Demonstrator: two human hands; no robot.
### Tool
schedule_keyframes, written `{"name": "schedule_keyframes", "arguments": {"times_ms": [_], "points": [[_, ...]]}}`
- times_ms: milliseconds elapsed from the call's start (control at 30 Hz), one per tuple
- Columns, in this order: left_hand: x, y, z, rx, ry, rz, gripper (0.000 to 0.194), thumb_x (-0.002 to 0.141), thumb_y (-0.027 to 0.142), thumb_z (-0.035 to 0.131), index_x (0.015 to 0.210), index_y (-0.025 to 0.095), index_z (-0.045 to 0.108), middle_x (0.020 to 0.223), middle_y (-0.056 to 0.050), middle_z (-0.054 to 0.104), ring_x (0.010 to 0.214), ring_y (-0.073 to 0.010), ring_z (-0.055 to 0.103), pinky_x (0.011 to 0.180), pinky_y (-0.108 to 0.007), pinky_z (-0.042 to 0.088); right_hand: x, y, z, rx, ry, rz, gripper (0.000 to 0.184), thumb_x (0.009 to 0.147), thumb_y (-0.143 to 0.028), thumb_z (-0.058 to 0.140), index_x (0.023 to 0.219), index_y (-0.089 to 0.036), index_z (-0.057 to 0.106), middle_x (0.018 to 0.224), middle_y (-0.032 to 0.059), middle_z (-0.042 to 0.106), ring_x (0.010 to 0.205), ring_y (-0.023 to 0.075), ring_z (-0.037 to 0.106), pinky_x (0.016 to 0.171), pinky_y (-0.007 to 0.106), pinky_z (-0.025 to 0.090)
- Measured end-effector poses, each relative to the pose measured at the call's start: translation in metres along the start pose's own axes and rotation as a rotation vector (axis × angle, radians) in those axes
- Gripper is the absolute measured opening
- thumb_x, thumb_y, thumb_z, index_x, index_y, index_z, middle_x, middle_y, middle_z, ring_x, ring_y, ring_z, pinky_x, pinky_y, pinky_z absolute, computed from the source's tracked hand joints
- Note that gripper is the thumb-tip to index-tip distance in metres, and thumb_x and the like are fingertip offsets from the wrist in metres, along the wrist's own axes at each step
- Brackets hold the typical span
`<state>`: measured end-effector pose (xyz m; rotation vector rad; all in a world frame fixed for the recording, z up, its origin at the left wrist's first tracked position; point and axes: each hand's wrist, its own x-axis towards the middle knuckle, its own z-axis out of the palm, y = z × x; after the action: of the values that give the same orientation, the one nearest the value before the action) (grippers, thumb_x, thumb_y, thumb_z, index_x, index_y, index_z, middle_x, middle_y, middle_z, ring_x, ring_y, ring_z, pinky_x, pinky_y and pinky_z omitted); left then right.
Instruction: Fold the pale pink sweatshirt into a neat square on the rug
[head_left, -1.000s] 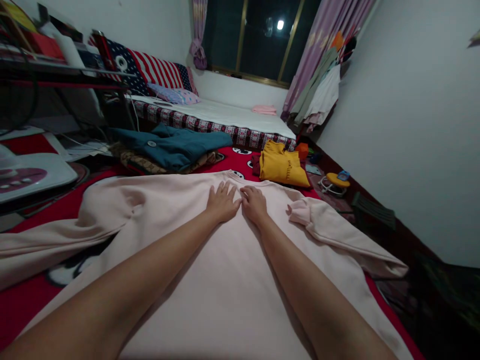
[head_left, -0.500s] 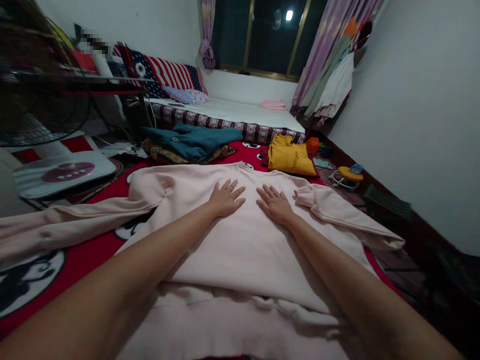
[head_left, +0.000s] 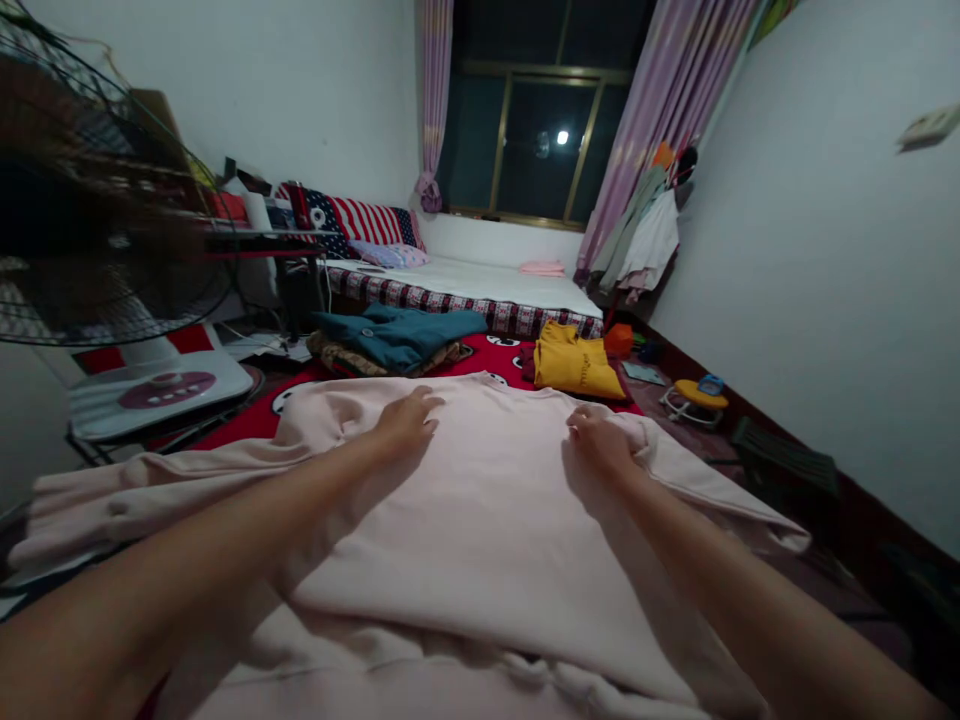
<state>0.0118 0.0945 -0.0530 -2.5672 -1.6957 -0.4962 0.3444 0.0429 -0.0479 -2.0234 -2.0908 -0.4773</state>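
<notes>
A pale pink sweatshirt (head_left: 495, 500) lies spread across a red patterned cover, its neckline at the far side and its lower part rumpled near me. My left hand (head_left: 409, 422) is over the sweatshirt's upper left, fingers apart and slightly bent, none gripping the fabric. Over the upper right, beside the folded-in sleeve, is my right hand (head_left: 601, 440); its fingers are loosely curved and also hold nothing. Whether the fingertips touch the cloth is hard to tell. One sleeve (head_left: 150, 490) stretches out to the left.
Beyond the sweatshirt lie folded teal clothes (head_left: 401, 335) and a folded yellow garment (head_left: 574, 360) on the red cover (head_left: 495, 355). A fan (head_left: 97, 220) stands at left. A yellow-topped stool (head_left: 699, 395) is on the right floor, and a bed (head_left: 465, 278) is under the window.
Both hands were flat near the middle of the chest; now they have moved apart towards the shoulders, fingers more bent. The view has tilted up.
</notes>
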Motion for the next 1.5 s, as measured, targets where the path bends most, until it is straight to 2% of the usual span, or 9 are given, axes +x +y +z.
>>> {"name": "schedule_keyframes", "arguments": {"times_ms": [200, 400, 567, 767, 967, 1133, 1267, 1367, 1500], "points": [[0.052, -0.018, -0.011, 0.03, -0.088, -0.257, 0.056, 0.082, 0.037, 0.058, 0.134, 0.02, 0.048, 0.128, -0.016, 0.057, 0.114, -0.0318, 0.057, 0.092, -0.038, 0.045, 0.025, 0.031, -0.013, -0.148, 0.249, 0.037, 0.025, 0.088, -0.033, 0.05, 0.101, -0.019, 0.067, 0.114, 0.0144, 0.062, 0.112, 0.0322, 0.049, 0.097, 0.049, 0.029], [0.061, -0.022, 0.007, 0.017, -0.11, -0.396, 0.075, 0.072, 0.051, 0.067, 0.134, 0.015, 0.045, 0.13, -0.022, 0.053, 0.114, -0.0345, 0.057, 0.088, -0.037, 0.047, 0.024, 0.06, 0.022, 0.044, -0.153, 0.468, 0.078, 0.064, -0.068, 0.063, 0.123, -0.017, 0.057, 0.115, 0.0181, 0.063, 0.104, 0.0344, 0.058, 0.078, 0.041, 0.043], [0.057, -0.018, 0.027, -0.056, -0.012, -0.424, 0.04, 0.076, 0.046, 0.065, 0.107, 0.02, 0.065, 0.113, -0.012, 0.066, 0.105, -0.0298, 0.061, 0.084, -0.032, 0.047, 0.017, 0.052, 0.03, 0.08, -0.138, 0.428, 0.047, 0.072, -0.057, 0.058, 0.104, -0.023, 0.068, 0.1, 0.0104, 0.071, 0.095, 0.0299, 0.064, 0.068, 0.033, 0.041], [0.053, -0.018, 0.021, -0.158, 0.392, -0.321, 0.021, 0.08, 0.015, 0.053, 0.096, 0.022, 0.064, 0.102, -0.005, 0.065, 0.096, -0.0212, 0.06, 0.083, -0.029, 0.046, 0.017, 0.044, 0.02, 0.015, 0.258, 0.218, 0.027, 0.082, -0.034, 0.047, 0.09, -0.02, 0.069, 0.089, 0.0084, 0.07, 0.085, 0.024, 0.062, 0.067, 0.03, 0.037], [0.093, -0.023, -0.008, -0.227, 0.528, -0.292, 0.022, 0.089, 0.014, 0.049, 0.109, 0.016, 0.058, 0.113, -0.004, 0.053, 0.11, -0.0187, 0.051, 0.099, -0.033, 0.04, 0.064, 0.057, 0.002, 0.073, 0.44, 0.414, 0.033, 0.086, -0.04, 0.046, 0.1, -0.018, 0.065, 0.096, 0.0124, 0.066, 0.089, 0.027, 0.057, 0.072, 0.035, 0.038], [0.097, -0.005, 0.005, -0.253, 0.288, -0.201, 0.082, 0.075, 0.023, 0.073, 0.144, 0.02, 0.03, 0.149, -0.012, 0.029, 0.135, -0.0301, 0.034, 0.107, -0.037, 0.035, 0.067, 0.032, -0.006, 0.014, 0.38, 0.299, 0.055, 0.08, -0.043, 0.06, 0.126, -0.013, 0.053, 0.126, 0.02, 0.055, 0.116, 0.0352, 0.044, 0.092, 0.049, 0.033], [0.049, 0.022, 0.02, -0.233, -0.05, 0.092, 0.073, 0.087, 0.044, 0.057, 0.149, 0.021, 0.025, 0.158, -0.012, 0.015, 0.145, -0.0314, 0.012, 0.114, -0.043, 0.024, 0.018, -0.001, -0.004, 0.107, 0.179, -0.209, 0.058, 0.087, -0.042, 0.053, 0.138, -0.014, 0.044, 0.144, 0.0156, 0.044, 0.13, 0.0293, 0.038, 0.106, 0.045, 0.028], [0.002, 0.019, 0.027, -0.138, -0.203, 0.298, 0.069, 0.091, 0.054, 0.044, 0.15, 0.025, 0.022, 0.16, -0.011, 0.008, 0.146, -0.0306, 0.009, 0.115, -0.047, 0.017, -0.029, 0.002, 0.008, 0.143, -0.047, -0.457, 0.058, 0.091, -0.045, 0.046, 0.144, -0.022, 0.038, 0.152, 0.0088, 0.035, 0.138, 0.0254, 0.031, 0.111, 0.042, 0.025], [-0.032, -0.015, 0.02, 0.055, -0.258, 0.212, 0.063, 0.094, 0.054, 0.032, 0.149, 0.023, 0.027, 0.158, -0.012, 0.017, 0.145, -0.0286, 0.015, 0.115, -0.045, 0.015, -0.057, 0.038, 0.011, -0.004, -0.239, -0.119, 0.054, 0.097, -0.041, 0.028, 0.145, -0.018, 0.037, 0.147, 0.0138, 0.042, 0.132, 0.0285, 0.042, 0.106, 0.046, 0.033]]}}
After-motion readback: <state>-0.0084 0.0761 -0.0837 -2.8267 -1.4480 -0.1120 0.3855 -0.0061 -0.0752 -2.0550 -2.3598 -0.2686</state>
